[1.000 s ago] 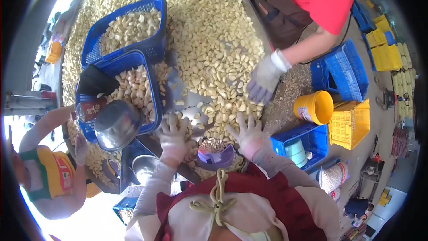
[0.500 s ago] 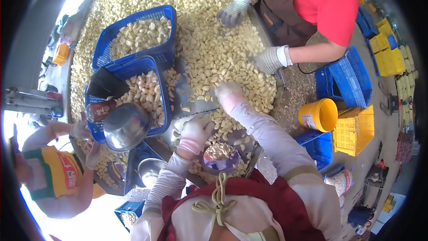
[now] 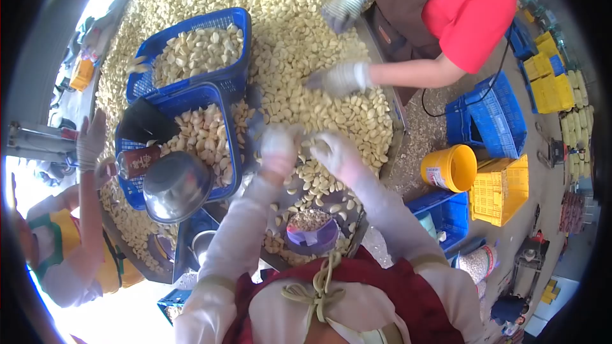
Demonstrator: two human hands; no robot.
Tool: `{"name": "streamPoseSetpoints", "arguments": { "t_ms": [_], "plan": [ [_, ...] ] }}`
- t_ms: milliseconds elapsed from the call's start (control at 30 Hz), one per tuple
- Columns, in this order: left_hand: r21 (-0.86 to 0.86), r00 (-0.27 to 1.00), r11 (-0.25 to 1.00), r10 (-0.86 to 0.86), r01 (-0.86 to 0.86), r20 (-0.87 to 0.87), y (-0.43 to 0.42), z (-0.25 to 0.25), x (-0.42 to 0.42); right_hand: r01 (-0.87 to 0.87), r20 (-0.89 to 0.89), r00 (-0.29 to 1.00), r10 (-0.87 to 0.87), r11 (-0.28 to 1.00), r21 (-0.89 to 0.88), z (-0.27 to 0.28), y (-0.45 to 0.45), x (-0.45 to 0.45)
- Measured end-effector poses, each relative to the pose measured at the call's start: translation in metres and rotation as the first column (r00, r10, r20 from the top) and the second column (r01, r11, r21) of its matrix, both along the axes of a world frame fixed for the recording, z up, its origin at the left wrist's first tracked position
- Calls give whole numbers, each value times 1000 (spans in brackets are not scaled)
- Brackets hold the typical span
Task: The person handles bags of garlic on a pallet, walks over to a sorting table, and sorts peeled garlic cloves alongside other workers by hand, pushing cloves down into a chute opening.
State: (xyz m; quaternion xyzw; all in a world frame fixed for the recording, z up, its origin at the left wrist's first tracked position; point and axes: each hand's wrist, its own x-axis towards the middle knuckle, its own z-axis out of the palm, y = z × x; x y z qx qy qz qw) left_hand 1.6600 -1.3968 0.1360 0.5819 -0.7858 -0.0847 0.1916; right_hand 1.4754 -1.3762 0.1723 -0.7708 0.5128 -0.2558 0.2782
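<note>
Peeled garlic cloves (image 3: 350,111) cover the metal table (image 3: 252,105) in a thick layer. My left hand (image 3: 279,150), in a white glove, is over the near edge of the cloves, its fingers smeared by motion. Close to its right, my gloved right hand (image 3: 338,156) touches the cloves with fingers parted and slightly bent; I see nothing held in it. Just in front of me, a purple bowl (image 3: 312,240) holds small bits, with loose cloves around it. Left of my hands, a blue basket (image 3: 233,146) contains unpeeled garlic cloves (image 3: 199,134).
A metal bowl (image 3: 175,185) and a dark scoop (image 3: 148,122) rest at the blue basket. Behind it, another blue basket (image 3: 245,57) holds cloves. Co-workers stand across, in a red sleeve (image 3: 478,19), and at left. A yellow bucket (image 3: 449,167) and crates stand right.
My left hand has moved forward from beside the purple bowl onto the cloves. My right hand has drawn back slightly. The co-worker's near hand across the table has moved left over the cloves.
</note>
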Motion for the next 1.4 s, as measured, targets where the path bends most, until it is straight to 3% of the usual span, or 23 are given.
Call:
{"name": "streamPoseSetpoints", "arguments": {
  "t_ms": [67, 133, 167, 200, 267, 500, 533, 567, 600, 633, 700, 833, 900, 933, 1000, 1133, 1167, 1233, 1267, 1300, 1333, 1367, 1400],
  "plan": [
    [167, 920, 986, 54, 13, -389, 35, 9, -14, 86, 75, 993, -89, 995, 44, 11, 24, -5],
    [419, 672, 905, 264, 75, -692, 76, 15, -32, 73, 122, 987, -106, 967, 246, 13, 47, -10],
    [553, 520, 823, 420, 127, -744, 86, 15, -35, 75, 125, 986, -107, 968, 238, 12, 52, -10],
    [550, 522, 826, 416, 126, -744, 98, 12, -44, 85, 34, 995, -94, 977, 196, 11, 60, -9],
    [496, 422, 850, 521, -176, -742, 124, 2, -62, 79, -57, 996, -70, 982, 173, 3, 72, -7],
    [499, 422, 832, 554, -244, -718, 141, 30, -63, 30, 106, 992, -61, 962, 272, 2, 96, -8],
    [495, 424, 833, 552, -246, -718, 141, 30, -61, 5, 274, 951, -143, 893, 449, -1, 94, -8],
    [414, 560, 883, 463, -223, -687, 141, 31, -58, -58, 411, 877, -250, 794, 606, -3, 94, -8],
    [334, 681, 924, 367, -186, -633, 142, 31, -56, -83, 499, 826, -264, 818, 570, -5, 98, -7],
    [332, 681, 923, 369, -192, -632, 143, 32, -57, -89, 501, 826, -259, 818, 568, -4, 100, -1],
    [346, 423, 910, 414, -230, -806, 144, 33, -60, -10, 411, 887, -212, 880, 476, -3, 105, 8],
    [78, 654, 935, 299, -345, -695, 138, 18, -57, -44, 336, 923, -190, 813, 581, -23, 102, 8],
    [379, 505, 906, 419, -186, -755, 141, 16, -51, 11, 374, 869, -322, 770, 638, -31, 107, 10],
    [377, 504, 907, 418, -186, -756, 140, 15, -50, 11, 374, 870, -321, 772, 636, -31, 107, 11],
    [721, -152, 688, 723, 79, -674, 137, 13, -48, -20, 466, 833, -298, 825, 564, -31, 106, 14],
    [664, -46, 747, 662, -42, -748, 133, 12, -41, -26, 486, 731, -478, 692, 721, -25, 96, 22],
    [653, 71, 757, 652, -17, -755, 133, 18, -31, -269, 582, 684, -439, 590, 761, -6, 87, 12],
    [727, 323, 685, 700, -47, -638, 122, 38, -8, -496, 675, 618, -403, 466, 733, 32, 59, -11],
    [433, 762, 858, 470, -276, -446, 118, 24, 12, -728, 895, 362, -262, 521, 446, 52, 47, -25],
    [44, 963, 962, 269, -269, 5, 120, 9, 26, -663, 836, 532, -133, 548, 509, 46, 36, -32],
    [50, 963, 962, 269, -269, 6, 117, 11, 24, -600, 735, 678, 0, 578, 554, 41, 25, -40],
    [17, 952, 951, 308, -308, 6, 103, 16, 21, -320, 519, 853, -49, 736, 596, 32, 28, -11],
    [-25, 939, 938, 345, -345, 0, 88, 19, 18, -146, 170, 981, 95, 936, 320, 17, 23, 9]
  ]
}}
